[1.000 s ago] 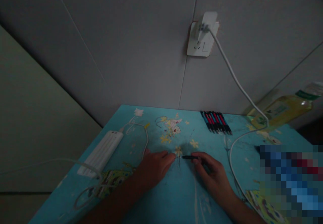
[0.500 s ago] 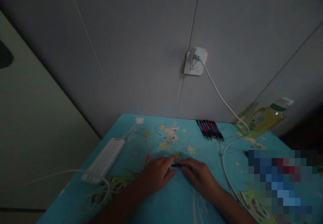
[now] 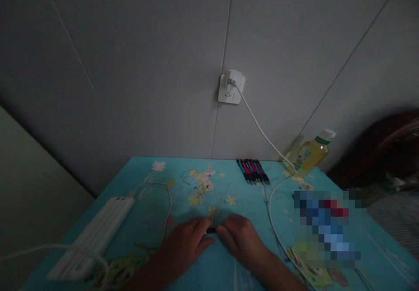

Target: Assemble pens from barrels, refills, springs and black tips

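Observation:
Near the front middle of the table, my left hand (image 3: pixel 186 243) and my right hand (image 3: pixel 241 238) are both closed on a slim dark pen (image 3: pixel 211 230). Only a short black stretch of it shows between my fingertips; its ends are hidden in the hands. My left thumb lies below the pen, and the right fingers curl over its other end. Farther back, a row of several black, red and blue pens (image 3: pixel 253 171) lies side by side near the wall.
A white power strip (image 3: pixel 94 234) with its cable lies left, and a white adapter (image 3: pixel 159 166) behind it. A white cable (image 3: pixel 260 129) drops from the wall socket (image 3: pixel 231 89) across the table's right side. A bottle of yellow liquid (image 3: pixel 309 157) and a pixelated blue patch (image 3: pixel 327 227) are right.
My view has turned right, so the table's things appear farther left. My right fingers are curled more tightly, and less of the pen shows between my hands.

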Demonstrator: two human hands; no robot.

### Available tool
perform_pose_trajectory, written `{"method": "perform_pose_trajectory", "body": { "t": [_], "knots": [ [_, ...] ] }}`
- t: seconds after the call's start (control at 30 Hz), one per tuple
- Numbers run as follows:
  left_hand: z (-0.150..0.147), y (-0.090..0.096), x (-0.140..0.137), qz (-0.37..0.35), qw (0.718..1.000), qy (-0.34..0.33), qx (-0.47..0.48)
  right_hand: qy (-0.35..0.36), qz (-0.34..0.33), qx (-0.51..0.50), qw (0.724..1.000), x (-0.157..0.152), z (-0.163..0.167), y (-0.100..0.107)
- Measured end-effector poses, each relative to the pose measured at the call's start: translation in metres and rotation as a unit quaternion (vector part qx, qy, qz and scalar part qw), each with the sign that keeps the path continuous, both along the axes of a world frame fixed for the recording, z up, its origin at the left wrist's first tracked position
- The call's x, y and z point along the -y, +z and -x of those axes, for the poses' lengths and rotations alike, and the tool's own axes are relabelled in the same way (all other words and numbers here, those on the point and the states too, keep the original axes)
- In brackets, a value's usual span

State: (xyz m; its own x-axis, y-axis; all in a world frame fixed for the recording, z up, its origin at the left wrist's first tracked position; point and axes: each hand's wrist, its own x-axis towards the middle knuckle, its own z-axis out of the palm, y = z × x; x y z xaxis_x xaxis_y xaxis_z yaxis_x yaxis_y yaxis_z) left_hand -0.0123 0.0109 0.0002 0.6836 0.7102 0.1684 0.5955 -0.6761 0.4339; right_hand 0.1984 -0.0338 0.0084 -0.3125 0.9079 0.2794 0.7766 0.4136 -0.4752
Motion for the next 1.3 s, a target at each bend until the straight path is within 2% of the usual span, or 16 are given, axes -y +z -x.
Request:
{"method": "perform_pose_trajectory", "body": {
  "t": [0.13,0.23,0.43,0.6,0.7,0.8,0.9,0.97,1.1,1.3],
  "knots": [
    [-0.003,-0.003,0.001,-0.033,0.999,-0.022,0.015,-0.050,-0.006,0.020,0.999,0.003,-0.001,-0.007],
    [-0.003,-0.005,-0.001,-0.057,0.998,-0.019,0.035,-0.059,-0.010,-0.004,0.998,0.006,0.001,-0.002],
    [0.002,-0.002,-0.002,-0.071,0.997,-0.009,0.041,-0.004,-0.054,-0.055,0.997,0.010,0.001,0.013],
    [-0.003,0.006,0.001,-0.145,0.989,-0.008,0.025,0.002,-0.039,-0.069,0.997,0.010,0.000,0.011],
    [-0.010,0.018,-0.005,-0.210,0.976,-0.039,-0.044,-0.008,-0.051,-0.066,0.996,0.008,-0.005,0.008],
    [-0.013,0.026,-0.016,-0.252,0.961,-0.100,-0.064,-0.011,-0.061,-0.052,0.997,0.004,-0.009,0.008],
    [-0.010,0.021,-0.021,-0.273,0.954,-0.112,-0.056,0.018,-0.082,-0.023,0.996,-0.001,-0.011,0.009],
    [-0.007,0.012,-0.021,-0.262,0.959,-0.095,-0.044,0.040,-0.100,-0.003,0.994,-0.004,-0.011,0.011],
    [-0.003,-0.004,-0.017,-0.252,0.959,-0.119,-0.048,0.065,-0.103,0.046,0.991,-0.005,-0.013,0.017],
    [0.002,0.000,-0.016,-0.272,0.956,-0.109,-0.030,0.081,-0.102,0.096,0.987,-0.004,-0.012,0.018]
  ]
}}
